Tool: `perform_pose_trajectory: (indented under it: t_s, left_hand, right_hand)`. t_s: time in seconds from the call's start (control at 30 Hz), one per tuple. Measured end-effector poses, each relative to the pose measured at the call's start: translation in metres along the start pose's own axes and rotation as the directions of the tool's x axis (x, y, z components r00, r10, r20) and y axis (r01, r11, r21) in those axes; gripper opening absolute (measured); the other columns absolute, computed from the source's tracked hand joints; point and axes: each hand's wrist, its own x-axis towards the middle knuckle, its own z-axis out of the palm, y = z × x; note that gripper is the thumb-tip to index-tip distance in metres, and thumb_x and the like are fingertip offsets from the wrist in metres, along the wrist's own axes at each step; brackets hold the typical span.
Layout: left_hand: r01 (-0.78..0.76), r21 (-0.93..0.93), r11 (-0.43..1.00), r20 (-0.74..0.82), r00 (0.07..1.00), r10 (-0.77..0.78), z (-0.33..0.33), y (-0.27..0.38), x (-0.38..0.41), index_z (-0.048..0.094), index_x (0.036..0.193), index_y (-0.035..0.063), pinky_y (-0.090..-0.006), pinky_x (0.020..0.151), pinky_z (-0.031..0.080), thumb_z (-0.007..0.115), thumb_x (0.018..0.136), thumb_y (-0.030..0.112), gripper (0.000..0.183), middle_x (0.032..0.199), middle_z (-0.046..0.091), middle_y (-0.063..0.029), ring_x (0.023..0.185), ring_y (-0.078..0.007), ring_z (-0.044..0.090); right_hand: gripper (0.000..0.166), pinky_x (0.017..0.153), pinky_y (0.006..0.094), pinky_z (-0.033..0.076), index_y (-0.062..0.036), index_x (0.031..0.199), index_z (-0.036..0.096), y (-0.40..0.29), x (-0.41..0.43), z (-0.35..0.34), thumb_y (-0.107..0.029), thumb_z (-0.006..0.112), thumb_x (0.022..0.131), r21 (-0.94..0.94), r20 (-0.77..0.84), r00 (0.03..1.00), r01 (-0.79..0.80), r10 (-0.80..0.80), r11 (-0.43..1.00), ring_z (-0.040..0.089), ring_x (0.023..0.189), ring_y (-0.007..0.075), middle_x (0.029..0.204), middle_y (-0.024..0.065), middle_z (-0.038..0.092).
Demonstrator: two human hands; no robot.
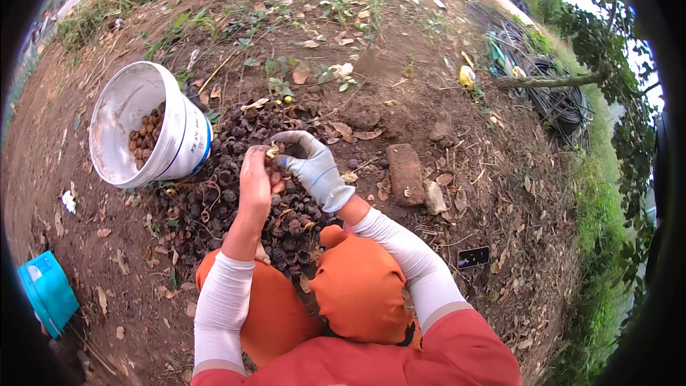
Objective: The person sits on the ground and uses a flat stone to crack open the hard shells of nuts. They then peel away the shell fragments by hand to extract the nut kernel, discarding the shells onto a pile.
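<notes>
My bare left hand (256,177) and my right hand (311,163), in a grey-white glove, meet above a heap of dark walnut husks (214,198). Between their fingertips is a small pale piece (273,150), perhaps walnut or shell; its exact kind cannot be told. The left palm is turned away, so anything else inside it is mostly hidden. To the left of the heap a white plastic bucket (179,142) lies tilted, its mouth towards the left, with brown walnuts (146,136) inside.
A brick (404,174) and a pale stone (434,197) lie right of the heap, a phone (474,257) nearer me. At the lower left stands a turquoise container (51,292). Coiled black hose or cable (557,83) lies at the upper right, beneath a tree branch (552,81).
</notes>
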Motion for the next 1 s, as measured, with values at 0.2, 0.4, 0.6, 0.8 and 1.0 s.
perform_pose_trajectory:
  t_s: [0.2, 0.4, 0.6, 0.8, 1.0]
  left_hand:
    - [-0.092, 0.088, 0.992, 0.068, 0.994, 0.086, -0.005, -0.023, 0.011, 0.047, 0.100, 0.0086, -0.0224, 0.042, 0.031, 0.045, 0.099, 0.017, 0.009, 0.073, 0.046, -0.0003, 0.052, -0.0068, 0.040]
    - [-0.134, 0.117, 0.984, 0.122, 0.985, 0.119, -0.010, -0.026, 0.014, 0.048, 0.100, 0.0075, -0.0218, 0.041, 0.031, 0.048, 0.097, 0.012, 0.005, 0.076, 0.050, -0.0020, 0.052, -0.0069, 0.039]
    - [-0.167, 0.089, 0.982, 0.101, 0.982, 0.157, -0.001, -0.013, 0.001, 0.046, 0.102, 0.0059, -0.0229, 0.047, 0.038, 0.048, 0.098, 0.011, 0.007, 0.082, 0.053, -0.0049, 0.057, -0.0079, 0.043]
    - [-0.299, -0.026, 0.954, 0.236, 0.925, 0.297, 0.023, 0.016, -0.024, 0.049, 0.107, 0.0033, -0.0258, 0.056, 0.045, 0.049, 0.098, 0.007, 0.010, 0.094, 0.061, -0.0116, 0.068, -0.0127, 0.055]
    - [-0.355, -0.090, 0.931, 0.256, 0.895, 0.366, 0.026, 0.038, -0.061, 0.050, 0.111, 0.0040, -0.0233, 0.057, 0.046, 0.047, 0.098, 0.007, 0.013, 0.100, 0.062, -0.0134, 0.070, -0.0108, 0.056]
  right_hand:
    - [0.033, 0.080, 0.0230, 0.050, -0.0041, 0.113, 0.059, 0.009, -0.004, -0.021, 0.002, 0.068, 0.082, -0.021, -0.026, 1.000, -0.017, 0.016, 1.000, 0.057, 0.088, 0.0062, 0.095, -0.0012, 0.061]
    - [0.033, 0.079, 0.0223, 0.049, -0.0052, 0.112, 0.060, 0.002, -0.010, -0.026, -0.001, 0.071, 0.080, 0.050, -0.051, 0.999, -0.013, 0.015, 0.999, 0.056, 0.086, 0.0057, 0.094, -0.0022, 0.061]
    - [0.036, 0.079, 0.0233, 0.049, -0.0038, 0.114, 0.059, 0.002, -0.005, -0.030, -0.002, 0.072, 0.081, 0.210, -0.145, 0.989, 0.016, 0.015, 0.978, 0.057, 0.089, 0.0080, 0.099, 0.0001, 0.063]
    - [0.035, 0.077, 0.0237, 0.051, -0.0068, 0.118, 0.058, -0.014, -0.006, -0.050, -0.003, 0.068, 0.085, 0.356, -0.231, 0.959, -0.074, 0.164, 0.932, 0.062, 0.094, 0.0108, 0.108, 0.0018, 0.064]
    - [0.033, 0.076, 0.0232, 0.052, -0.0060, 0.119, 0.057, 0.002, -0.001, -0.043, -0.004, 0.066, 0.087, 0.422, -0.135, 0.975, -0.102, 0.174, 0.901, 0.062, 0.092, 0.0104, 0.108, 0.0019, 0.064]
